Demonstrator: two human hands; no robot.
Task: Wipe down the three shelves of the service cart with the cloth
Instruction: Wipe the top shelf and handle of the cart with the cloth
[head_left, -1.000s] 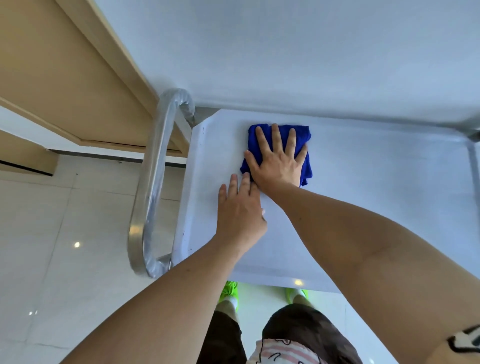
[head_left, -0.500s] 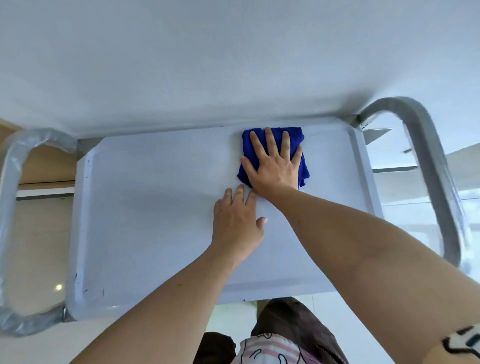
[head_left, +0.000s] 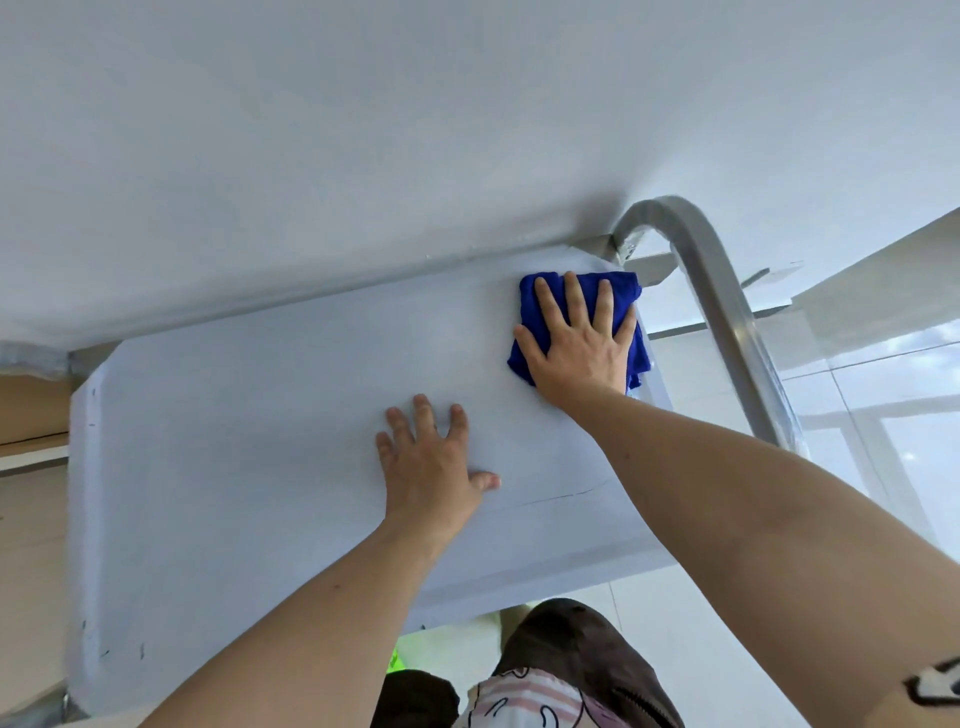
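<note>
A pale blue-grey cart shelf (head_left: 234, 441) lies below me, under the white underside of the shelf above (head_left: 363, 156). A folded blue cloth (head_left: 623, 291) sits at the shelf's far right corner. My right hand (head_left: 579, 345) presses flat on the cloth with its fingers spread. My left hand (head_left: 434, 465) rests flat on the bare shelf near the middle, fingers straight, apart from the cloth.
A curved metal cart handle (head_left: 727, 322) rises just right of the cloth. Pale floor tiles (head_left: 883, 415) lie to the right, a wooden cabinet (head_left: 31, 405) to the left. My legs (head_left: 561, 670) stand at the shelf's near edge.
My right hand has slid the cloth rightward along the shelf's far edge, from the left end to the right corner. My left hand followed, staying flat on the shelf.
</note>
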